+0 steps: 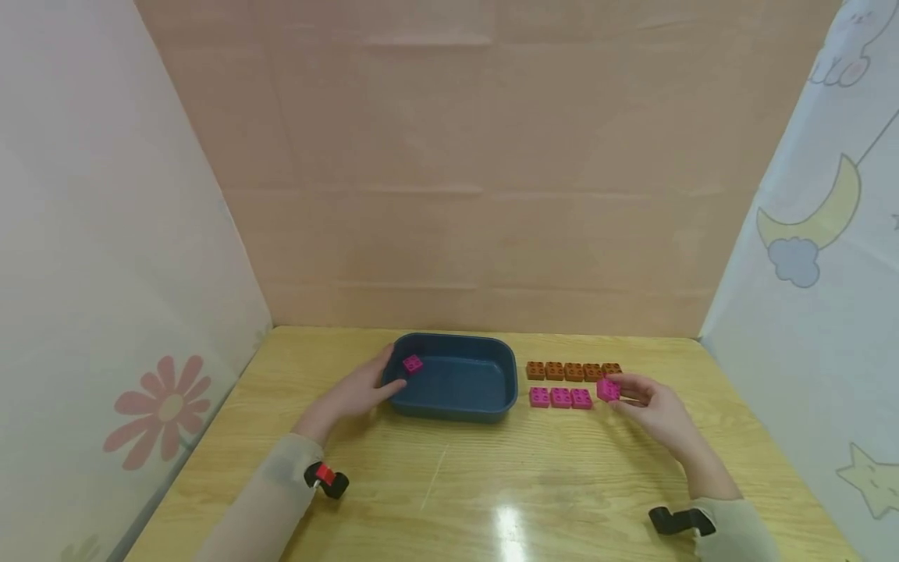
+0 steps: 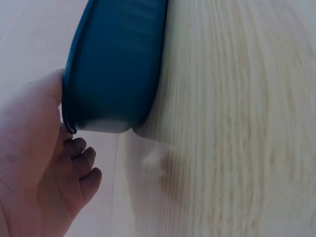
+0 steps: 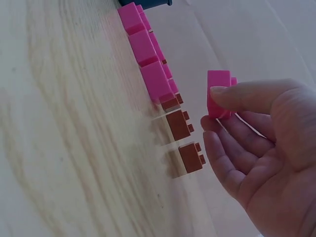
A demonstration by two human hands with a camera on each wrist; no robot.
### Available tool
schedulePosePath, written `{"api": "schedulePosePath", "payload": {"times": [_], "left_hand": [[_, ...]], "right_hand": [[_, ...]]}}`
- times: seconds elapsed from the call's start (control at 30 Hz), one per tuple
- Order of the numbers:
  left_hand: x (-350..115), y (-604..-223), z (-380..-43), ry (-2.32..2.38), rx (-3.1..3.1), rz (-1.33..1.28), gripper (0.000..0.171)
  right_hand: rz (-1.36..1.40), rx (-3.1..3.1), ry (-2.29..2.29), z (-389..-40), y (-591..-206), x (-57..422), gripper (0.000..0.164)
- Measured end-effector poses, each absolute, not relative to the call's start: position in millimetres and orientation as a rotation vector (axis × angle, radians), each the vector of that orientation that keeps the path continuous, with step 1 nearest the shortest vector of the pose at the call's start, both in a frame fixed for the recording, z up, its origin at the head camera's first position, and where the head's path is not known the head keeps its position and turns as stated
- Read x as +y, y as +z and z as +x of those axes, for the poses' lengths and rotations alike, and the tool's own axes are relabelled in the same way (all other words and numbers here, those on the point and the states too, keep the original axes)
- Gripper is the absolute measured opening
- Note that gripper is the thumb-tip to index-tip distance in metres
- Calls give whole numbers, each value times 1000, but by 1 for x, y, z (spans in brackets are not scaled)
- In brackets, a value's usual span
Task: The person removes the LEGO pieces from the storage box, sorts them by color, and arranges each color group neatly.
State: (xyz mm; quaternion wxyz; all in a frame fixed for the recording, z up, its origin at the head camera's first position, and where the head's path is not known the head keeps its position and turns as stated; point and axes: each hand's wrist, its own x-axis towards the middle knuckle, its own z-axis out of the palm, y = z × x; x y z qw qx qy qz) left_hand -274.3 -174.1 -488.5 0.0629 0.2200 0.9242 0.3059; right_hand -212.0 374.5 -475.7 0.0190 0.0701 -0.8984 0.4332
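Note:
My right hand [image 1: 655, 410] pinches a pink toy brick [image 3: 217, 94] between thumb and fingers. In the right wrist view the brick is raised off the table, to the right of the rows. My left hand [image 1: 357, 388] holds the left end of a dark blue tray [image 1: 453, 415], its thumb over the rim. In the left wrist view, fingertips [image 2: 90, 173] curl below the tray's end. Another pink brick [image 1: 413, 364] lies inside the tray near its left wall. Three pink bricks [image 1: 560, 397] stand in a row right of the tray, studs up.
Behind the pink row runs a line of several orange-brown bricks [image 1: 573, 371]; the right hand partly covers its right end. Everything stands on a light wooden table [image 1: 449, 484]. A plain backdrop [image 1: 456, 195] rises behind, with printed white cloth [image 1: 808, 312] at either side.

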Motion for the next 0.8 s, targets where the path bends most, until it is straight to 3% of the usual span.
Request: {"api": "schedulePosePath", "payload": {"times": [0.8], "left_hand": [[-169, -490, -266, 901, 2766, 601, 84]], "right_hand": [[197, -2906, 1336, -223, -500, 378, 51]]}}
